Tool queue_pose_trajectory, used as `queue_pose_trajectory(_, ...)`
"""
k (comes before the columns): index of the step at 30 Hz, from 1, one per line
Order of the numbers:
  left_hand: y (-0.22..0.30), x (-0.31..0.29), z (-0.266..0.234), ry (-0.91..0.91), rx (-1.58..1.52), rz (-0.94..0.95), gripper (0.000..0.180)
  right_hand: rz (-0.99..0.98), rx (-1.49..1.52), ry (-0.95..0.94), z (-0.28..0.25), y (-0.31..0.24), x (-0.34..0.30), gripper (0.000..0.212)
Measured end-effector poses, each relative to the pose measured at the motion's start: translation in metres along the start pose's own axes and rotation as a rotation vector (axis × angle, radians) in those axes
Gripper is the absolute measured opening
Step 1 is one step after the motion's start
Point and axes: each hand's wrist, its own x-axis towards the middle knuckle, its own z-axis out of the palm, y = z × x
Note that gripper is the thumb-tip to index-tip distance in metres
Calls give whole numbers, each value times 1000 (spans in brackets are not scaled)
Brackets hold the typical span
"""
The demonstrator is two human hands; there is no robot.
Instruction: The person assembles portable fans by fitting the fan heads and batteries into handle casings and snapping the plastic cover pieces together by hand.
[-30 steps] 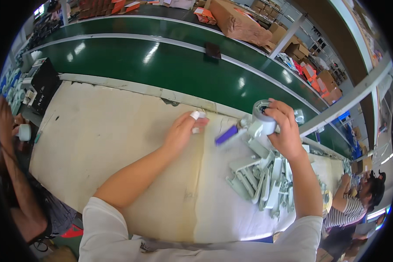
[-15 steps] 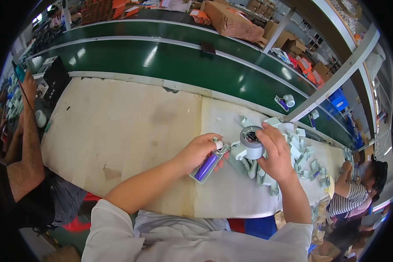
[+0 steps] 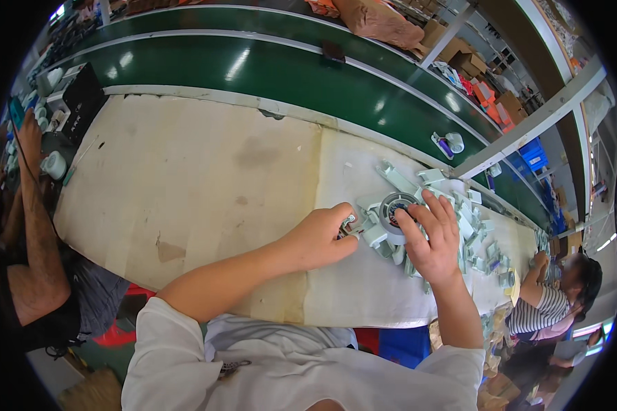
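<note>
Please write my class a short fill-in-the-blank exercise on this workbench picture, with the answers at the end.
1. The person's ____ hand grips the round grey-rimmed part.
2. The conveyor belt just beyond the table is coloured ____.
3. The nearest co-worker on the right wears a top patterned with ____.

Answers: right; green; stripes.
</note>
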Motion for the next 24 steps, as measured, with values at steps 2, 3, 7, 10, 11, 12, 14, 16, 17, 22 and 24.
queue_pose_trajectory(2,-1,0,0,-27,121,21,27,-3,-10,-13,-3,-1,1,49)
queue_pose_trajectory(3,-1,0,-1,-25,119,20,27,13,42,-94,-5,1,1,52)
queue_pose_trajectory(7,6,-1,-4,-106,278,41,29,424,881,-381,-21,0,1,58)
queue_pose_trajectory(10,4,-6,1,-160,392,81,30,403,1051,-487,-25,8,10,58)
queue_pose_trajectory(11,3,-10,6,-179,449,143,31,354,1130,-548,-26,10,10,59)
queue_pose_trajectory(12,2,-12,10,-213,516,133,30,401,1148,-611,-25,9,7,59)
queue_pose_trajectory(14,2,-16,16,-243,513,131,30,424,1180,-650,-24,9,3,58)
queue_pose_trajectory(16,5,-17,19,-268,509,123,29,441,1217,-692,-24,9,-2,57)
queue_pose_trajectory(17,11,-18,19,-305,477,95,27,436,1237,-694,-23,9,-6,56)
queue_pose_trajectory(22,11,-25,27,-409,415,47,25,436,1284,-772,-23,0,-14,61)
queue_pose_trajectory(24,11,-25,25,-438,385,13,25,432,1255,-725,-23,-5,-15,56)
